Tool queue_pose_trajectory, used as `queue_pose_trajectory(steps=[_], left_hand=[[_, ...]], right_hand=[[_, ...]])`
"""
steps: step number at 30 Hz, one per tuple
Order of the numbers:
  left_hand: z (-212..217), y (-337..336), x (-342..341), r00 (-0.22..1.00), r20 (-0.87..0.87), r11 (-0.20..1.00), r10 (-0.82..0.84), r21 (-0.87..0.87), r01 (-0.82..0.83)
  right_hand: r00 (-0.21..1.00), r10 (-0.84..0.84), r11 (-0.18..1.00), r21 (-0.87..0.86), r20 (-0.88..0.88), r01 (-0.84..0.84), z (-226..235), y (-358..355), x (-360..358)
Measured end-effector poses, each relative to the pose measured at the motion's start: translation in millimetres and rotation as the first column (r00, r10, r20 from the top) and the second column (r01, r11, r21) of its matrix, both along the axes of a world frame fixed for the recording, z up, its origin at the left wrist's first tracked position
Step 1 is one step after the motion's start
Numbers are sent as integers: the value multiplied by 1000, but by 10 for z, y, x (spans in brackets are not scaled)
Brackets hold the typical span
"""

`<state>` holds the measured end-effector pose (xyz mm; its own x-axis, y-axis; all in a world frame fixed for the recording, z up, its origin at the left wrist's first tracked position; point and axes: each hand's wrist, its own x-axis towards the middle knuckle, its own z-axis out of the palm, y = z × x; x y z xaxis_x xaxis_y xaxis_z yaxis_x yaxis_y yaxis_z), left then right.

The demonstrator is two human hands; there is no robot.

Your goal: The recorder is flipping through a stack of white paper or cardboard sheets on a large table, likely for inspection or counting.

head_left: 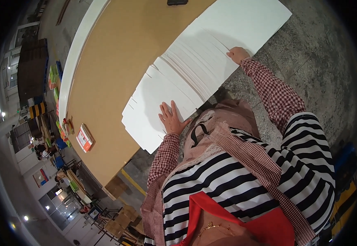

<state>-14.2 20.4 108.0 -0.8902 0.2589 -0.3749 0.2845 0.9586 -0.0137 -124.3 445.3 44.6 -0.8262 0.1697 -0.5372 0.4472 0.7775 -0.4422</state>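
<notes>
A long fan of flat white sheets (195, 69) lies on the brown table (112, 69), reaching from the near edge of the table up toward the far right. The sheets look like thin stiff card, matt and smooth, each one shifted a little over the next, so their edges make many fine parallel lines. At the nearer end the cut outline shows small notches and tabs. The far end of the row hangs out over the grey speckled floor (318, 53), which looks like rough polished stone.

The left hand (171, 118) lies flat on the nearest sheets, palm down, the fingers spread wide. The right hand (238, 54) rests on the edge of the stack further along; its fingers are curled together over the rim of the sheets, and I cannot tell if they pinch one sheet or only press on it. Both sleeves are of red and white small-check cloth, under a black and white striped top.

The table surface is plain, like brown fibreboard, with a white rounded border (78, 53) on its far side. A small orange and white box (84, 138) lies alone near the corner. A dark object (177, 2) at the top edge is cut off and cannot be made out. The room on the left is small and bent, hard to read.
</notes>
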Motion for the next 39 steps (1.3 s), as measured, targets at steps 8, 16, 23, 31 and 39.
queue_pose_trajectory(steps=[8,16,23,31,39], left_hand=[[-28,12,10,999,-35,999,-7,-48,5],[-16,-16,-2,1000,-14,1000,-17,-15,16],[-31,7,15,999,-37,1000,-10,-5,10],[-59,-16,9,1000,9,1000,19,11,-19],[-54,-14,16,1000,-14,999,17,47,-16]], right_hand=[[999,42,996,83,-29,-39,65,-59,22],[904,-292,956,-76,-311,282,282,-122,439],[940,-240,964,-174,-242,201,256,-74,463],[964,-218,976,-22,-151,217,302,-181,412],[960,-223,975,-26,-168,222,337,-140,382]])
